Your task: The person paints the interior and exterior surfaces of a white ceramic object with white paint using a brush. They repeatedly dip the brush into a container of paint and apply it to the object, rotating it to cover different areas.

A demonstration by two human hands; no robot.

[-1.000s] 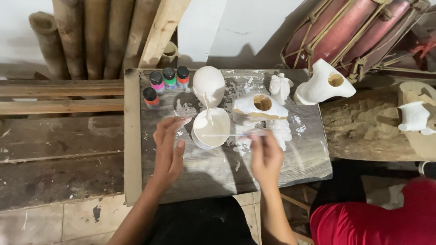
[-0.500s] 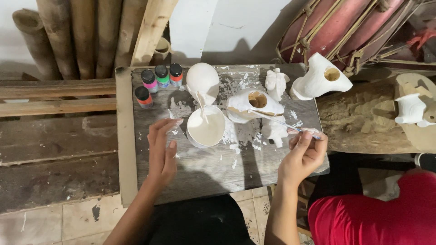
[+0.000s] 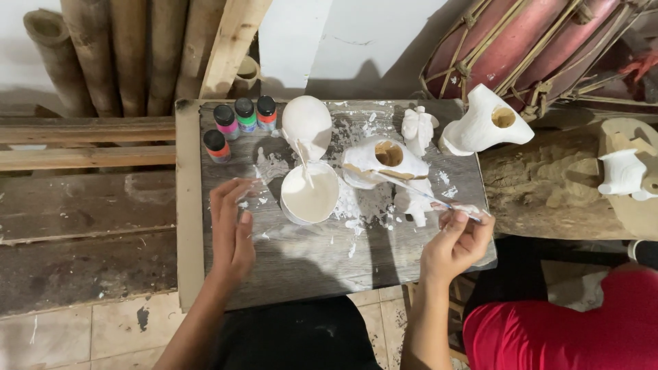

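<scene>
At centre-left my left hand (image 3: 233, 229) rests open on the worktop (image 3: 308, 253) beside the cup of white paint (image 3: 310, 193). The white figure (image 3: 385, 159) at centre looks coated already, and to the right my right hand (image 3: 456, 240) pinches a thin brush (image 3: 418, 192), I think, toward it, so touch-ups remain.

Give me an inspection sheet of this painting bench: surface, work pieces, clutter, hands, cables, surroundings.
Surface: grey board, spattered with white paint.
Job's things: cup of white paint with a stick in it; thin brush; hollow white figure.
Clutter: four small paint bottles; white egg-shaped piece; other white figures.
Hands: left hand open, flat on the board beside the cup; right hand pinching the brush in its fingers.
Cables: nothing seen.
Surroundings: bamboo poles, red drum, wooden planks.
</scene>
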